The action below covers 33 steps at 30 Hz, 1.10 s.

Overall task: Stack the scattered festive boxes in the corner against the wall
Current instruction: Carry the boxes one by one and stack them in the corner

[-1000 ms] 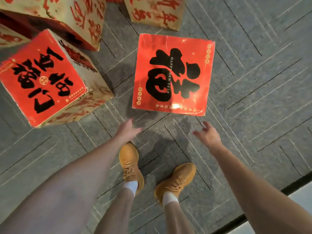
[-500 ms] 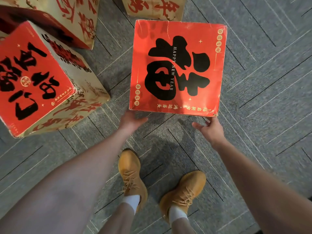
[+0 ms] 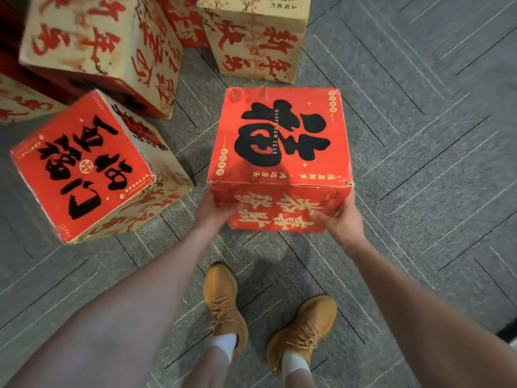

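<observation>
Red cardboard box (image 3: 279,135) with the black character and "HAPPY NEW YEAR" on its top, at centre frame, tipped so its near red face with gold characters shows; whether its base is touching the grey carpet (image 3: 419,163) or just clear of it cannot be told. Probably light for its bulk and fairly stiff, judging by the ease of the tilt and the square edges. Printed skin glossy, so likely slippery under flat palms. Near top corners scuffed and slightly torn: thin board, easily dented there. Best taken low on two opposite sides or under the bottom edges, away from those frayed corners.

Left hand (image 3: 215,211) at 9 o'clock of the near face, fingers curled round the lower left corner, thumb side against the front. Right hand (image 3: 340,217) at 3 o'clock, fingers wrapped on the lower right corner. Both clamped on the box, neither spread flat.

Another red-topped box (image 3: 84,166) at 9 o'clock, lying askew. Beige boxes with red script (image 3: 98,46) at 10 to 12 o'clock. Tan shoes (image 3: 223,306) at 6 o'clock.
</observation>
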Each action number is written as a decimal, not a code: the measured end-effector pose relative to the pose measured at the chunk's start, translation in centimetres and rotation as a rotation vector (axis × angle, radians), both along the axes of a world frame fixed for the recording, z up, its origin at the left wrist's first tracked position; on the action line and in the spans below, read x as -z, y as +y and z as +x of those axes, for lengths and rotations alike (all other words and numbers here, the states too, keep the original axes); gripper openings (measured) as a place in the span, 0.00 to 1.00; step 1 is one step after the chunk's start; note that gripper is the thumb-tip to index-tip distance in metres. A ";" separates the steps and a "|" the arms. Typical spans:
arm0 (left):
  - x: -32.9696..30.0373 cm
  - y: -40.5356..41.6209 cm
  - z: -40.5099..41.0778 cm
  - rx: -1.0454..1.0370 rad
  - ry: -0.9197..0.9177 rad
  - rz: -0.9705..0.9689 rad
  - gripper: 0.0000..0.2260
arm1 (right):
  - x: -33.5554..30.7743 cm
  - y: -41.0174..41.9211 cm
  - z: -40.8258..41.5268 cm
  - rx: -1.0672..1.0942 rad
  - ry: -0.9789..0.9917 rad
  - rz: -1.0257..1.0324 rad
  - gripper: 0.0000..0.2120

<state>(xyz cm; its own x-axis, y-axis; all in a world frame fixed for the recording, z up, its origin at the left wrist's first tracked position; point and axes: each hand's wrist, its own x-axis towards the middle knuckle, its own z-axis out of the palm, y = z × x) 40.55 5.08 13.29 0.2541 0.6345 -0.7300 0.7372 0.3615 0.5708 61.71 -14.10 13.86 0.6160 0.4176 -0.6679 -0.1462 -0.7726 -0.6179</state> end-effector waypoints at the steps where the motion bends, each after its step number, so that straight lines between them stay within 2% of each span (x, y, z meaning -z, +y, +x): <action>1: -0.9 0.4 0.1 -0.010 -0.023 -0.015 0.18 | -1.0 0.5 0.2 0.002 0.004 0.008 0.34; 6: -6.6 2.6 0.6 -0.093 -0.096 -0.042 0.24 | -6.9 3.5 1.4 -0.016 -0.022 0.067 0.39; 12: -16.6 6.5 1.1 -0.136 -0.147 -0.059 0.33 | -16.1 8.2 3.0 -0.065 -0.022 0.110 0.34; 16: -24.9 10.9 1.5 -0.181 -0.178 0.025 0.30 | -24.4 13.2 4.2 -0.096 -0.049 0.193 0.33; 20: -35.2 16.3 1.3 -0.165 -0.249 0.125 0.34 | -35.1 19.3 5.1 -0.173 -0.054 0.280 0.36; 22: -41.1 18.7 1.0 -0.163 -0.285 0.194 0.33 | -40.4 22.2 5.6 -0.179 -0.064 0.325 0.40; 28: -58.4 25.6 -0.4 -0.186 -0.424 0.344 0.28 | -57.5 30.8 5.3 -0.249 -0.184 0.464 0.32; 33: -72.7 29.9 -2.6 -0.180 -0.545 0.480 0.21 | -71.5 36.2 3.1 -0.333 -0.291 0.605 0.33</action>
